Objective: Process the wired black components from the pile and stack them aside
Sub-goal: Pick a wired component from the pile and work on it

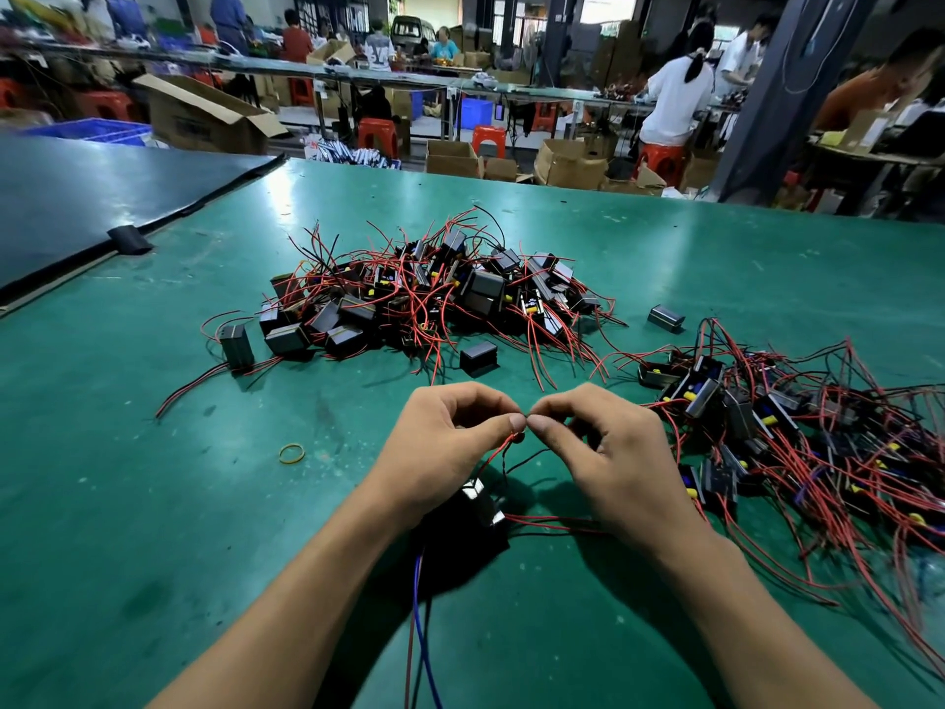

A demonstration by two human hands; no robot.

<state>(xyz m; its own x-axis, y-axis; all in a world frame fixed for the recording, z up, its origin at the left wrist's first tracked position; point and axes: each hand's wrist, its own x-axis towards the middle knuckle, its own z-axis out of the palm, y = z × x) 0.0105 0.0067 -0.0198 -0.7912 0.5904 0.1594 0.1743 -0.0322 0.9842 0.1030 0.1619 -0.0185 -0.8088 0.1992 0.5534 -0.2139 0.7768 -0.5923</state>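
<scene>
A black box-shaped component (478, 509) lies on the green table between my wrists, with red, black and blue wires trailing from it. My left hand (445, 447) and my right hand (608, 452) meet fingertip to fingertip above it, both pinching the ends of its red and black wires (503, 452). Farther back in the middle sits a large pile of black components (434, 294) tangled in red wires. A second, flatter heap of wired components (797, 432) spreads out to the right of my right hand.
A yellow rubber band (292, 453) lies left of my left hand. Loose components (236, 345) (666, 317) sit around the pile. A dark mat (76, 197) covers the table's far left. Beyond the table edge are cardboard boxes, red stools and people at benches.
</scene>
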